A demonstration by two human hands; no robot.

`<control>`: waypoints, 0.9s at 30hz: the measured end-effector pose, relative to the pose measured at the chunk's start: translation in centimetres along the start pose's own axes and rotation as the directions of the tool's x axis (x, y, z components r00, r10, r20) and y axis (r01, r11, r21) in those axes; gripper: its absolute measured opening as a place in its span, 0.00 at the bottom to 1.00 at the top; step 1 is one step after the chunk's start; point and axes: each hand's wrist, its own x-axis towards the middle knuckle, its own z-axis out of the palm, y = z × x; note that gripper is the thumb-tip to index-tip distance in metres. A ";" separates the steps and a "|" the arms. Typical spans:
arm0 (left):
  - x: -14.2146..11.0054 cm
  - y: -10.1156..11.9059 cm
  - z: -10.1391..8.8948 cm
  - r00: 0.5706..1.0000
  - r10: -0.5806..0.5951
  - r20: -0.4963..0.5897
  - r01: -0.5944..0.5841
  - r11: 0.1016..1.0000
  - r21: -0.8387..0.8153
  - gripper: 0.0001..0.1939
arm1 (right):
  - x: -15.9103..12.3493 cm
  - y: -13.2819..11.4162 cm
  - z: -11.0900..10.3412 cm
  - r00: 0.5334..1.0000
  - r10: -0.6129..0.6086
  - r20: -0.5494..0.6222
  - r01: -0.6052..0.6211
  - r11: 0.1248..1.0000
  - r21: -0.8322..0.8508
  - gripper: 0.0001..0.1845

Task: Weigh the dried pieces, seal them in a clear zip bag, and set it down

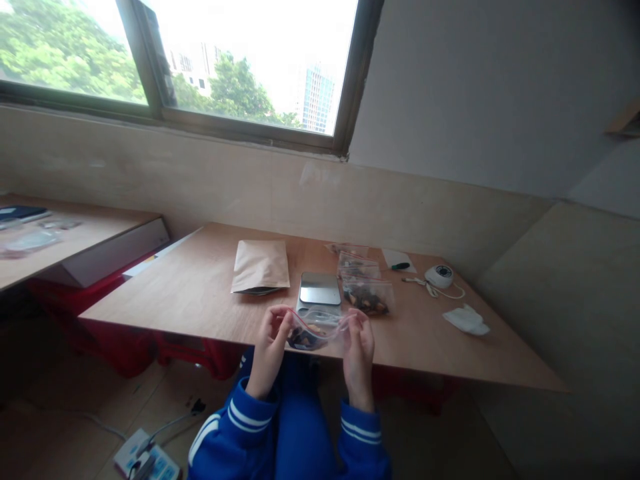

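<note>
Both hands, left hand [270, 340] and right hand [359, 348], pinch the top of a small clear plastic zip bag with dark bits inside [313, 331], each grip closed on one end, just over the wooden surface [200, 293] edge. Keep the bag level so nothing spills, and press evenly along the strip.

Daylight is pouring in through the window [240, 60], blowing out the sky to white. The counter [210, 293] is sitting evenly lit, the floor below is lying dim, and edges are bending and softening throughout.
</note>
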 end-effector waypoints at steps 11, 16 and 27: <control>0.4 -0.3 -1.0 0.998 -0.018 -0.060 0.018 1.000 0.006 0.14 | -0.2 0.5 -0.7 0.987 0.006 0.163 0.004 0.998 -0.056 0.17; 0.7 -0.1 -1.2 0.992 -0.001 -0.129 0.007 0.999 0.046 0.14 | -0.4 0.1 -0.8 0.977 -0.021 0.214 0.042 0.995 -0.095 0.15; 1.1 -0.6 -1.0 0.992 -0.045 -0.120 0.038 0.997 -0.062 0.13 | -0.3 0.1 -2.3 0.967 0.048 0.250 0.002 0.981 -0.194 0.14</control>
